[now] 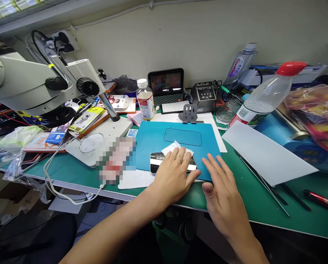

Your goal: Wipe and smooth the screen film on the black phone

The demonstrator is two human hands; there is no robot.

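My left hand (172, 178) lies flat over a white tissue (171, 147), pressing it on the glossy dark screen of a phone (156, 157). The fingers are stretched out, and the hand hides much of both. Under the phone is a blue mat (150, 135) with a phone-shaped outline drawn on it. To the right, my right hand (224, 194) hovers at the mat's lower right edge, fingers extended and thumb apart, with nothing in it.
A microscope (29, 80) stands at the left. Behind the mat are a small bottle (145, 101), a screen device (166, 86) and a grey phone stand (190, 113). At right lie a red-capped bottle (268, 93), a white sheet (271, 154) and tweezers (263, 183). A white cable (50, 183) hangs over the front edge.
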